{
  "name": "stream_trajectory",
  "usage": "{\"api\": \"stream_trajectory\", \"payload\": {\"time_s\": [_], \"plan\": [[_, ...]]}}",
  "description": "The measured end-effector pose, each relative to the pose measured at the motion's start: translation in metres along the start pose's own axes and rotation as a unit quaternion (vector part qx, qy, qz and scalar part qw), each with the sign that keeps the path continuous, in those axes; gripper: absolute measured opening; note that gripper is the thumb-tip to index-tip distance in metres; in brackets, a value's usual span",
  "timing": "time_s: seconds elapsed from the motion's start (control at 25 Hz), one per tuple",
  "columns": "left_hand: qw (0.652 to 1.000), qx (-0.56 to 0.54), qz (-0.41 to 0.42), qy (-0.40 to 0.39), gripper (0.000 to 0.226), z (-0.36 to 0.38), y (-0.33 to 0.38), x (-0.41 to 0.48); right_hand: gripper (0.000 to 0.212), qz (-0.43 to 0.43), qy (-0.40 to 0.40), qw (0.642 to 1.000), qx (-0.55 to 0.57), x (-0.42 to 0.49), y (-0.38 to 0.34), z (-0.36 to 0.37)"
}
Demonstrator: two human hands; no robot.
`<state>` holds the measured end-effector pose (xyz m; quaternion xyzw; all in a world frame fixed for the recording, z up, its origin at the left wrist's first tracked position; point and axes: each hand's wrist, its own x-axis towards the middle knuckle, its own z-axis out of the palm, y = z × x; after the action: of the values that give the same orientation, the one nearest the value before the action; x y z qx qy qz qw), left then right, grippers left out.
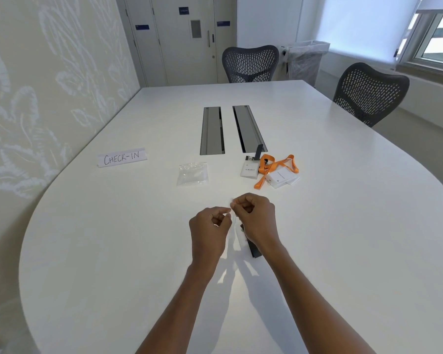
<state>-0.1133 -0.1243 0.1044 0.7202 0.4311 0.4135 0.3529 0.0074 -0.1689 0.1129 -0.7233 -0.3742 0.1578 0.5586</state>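
My left hand [210,229] and my right hand [257,219] meet above the white table [113,251], fingers curled. Together they pinch the top of a clear plastic badge holder [238,236] that hangs between them, with a white card inside. A dark strap [255,252] hangs below the holder, half hidden by my right wrist. Farther back lies a finished name badge [249,169] with a black clip. Beside it sits an orange lanyard [276,166] on white badges [281,178].
A clear bag of small parts [192,173] lies left of the badges. A paper sign reading CHECK-IN [122,157] is at the left. Two dark cable hatches [212,130] sit mid-table. Two mesh chairs [250,63] stand at the far and right edges.
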Motion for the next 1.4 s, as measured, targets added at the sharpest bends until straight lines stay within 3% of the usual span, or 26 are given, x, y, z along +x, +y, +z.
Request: {"api": "stream_trajectory", "payload": {"time_s": [0.32, 0.44, 0.52, 0.76, 0.88, 1.0, 1.16, 1.24, 1.4], "plan": [[0.998, -0.009, -0.022, 0.066, 0.012, -0.001, -0.001, 0.003, 0.004, 0.019, 0.037, 0.998, -0.038, -0.005, 0.001, 0.002], [0.996, -0.036, -0.019, 0.074, 0.006, 0.000, 0.001, 0.005, 0.020, 0.049, -0.006, 0.999, -0.007, -0.015, -0.004, 0.007], [0.996, -0.047, -0.016, 0.072, 0.006, 0.001, 0.001, 0.005, 0.018, 0.067, -0.024, 0.997, 0.015, -0.019, -0.006, 0.010], [0.996, 0.003, -0.012, 0.083, 0.015, 0.001, -0.004, 0.008, 0.012, 0.108, 0.018, 0.994, -0.019, -0.016, 0.007, 0.007], [0.997, 0.046, 0.013, 0.059, 0.014, 0.004, -0.008, 0.007, 0.015, 0.073, 0.014, 0.996, -0.053, -0.014, 0.009, 0.008], [0.996, 0.068, 0.037, 0.045, 0.013, 0.007, -0.007, 0.005, 0.009, 0.025, -0.010, 0.999, -0.039, -0.006, 0.006, 0.006], [0.993, 0.092, 0.039, 0.066, 0.018, -0.005, -0.011, 0.017, 0.011, 0.053, -0.045, 0.997, -0.013, 0.018, 0.018, -0.026], [0.990, 0.110, 0.037, 0.083, 0.018, -0.013, -0.016, 0.026, 0.010, 0.050, -0.054, 0.995, -0.068, 0.032, 0.028, -0.045], [0.981, 0.160, 0.038, 0.100, 0.018, -0.022, -0.021, 0.035, 0.047, 0.051, -0.205, 0.951, -0.226, 0.046, 0.045, -0.061]]}}
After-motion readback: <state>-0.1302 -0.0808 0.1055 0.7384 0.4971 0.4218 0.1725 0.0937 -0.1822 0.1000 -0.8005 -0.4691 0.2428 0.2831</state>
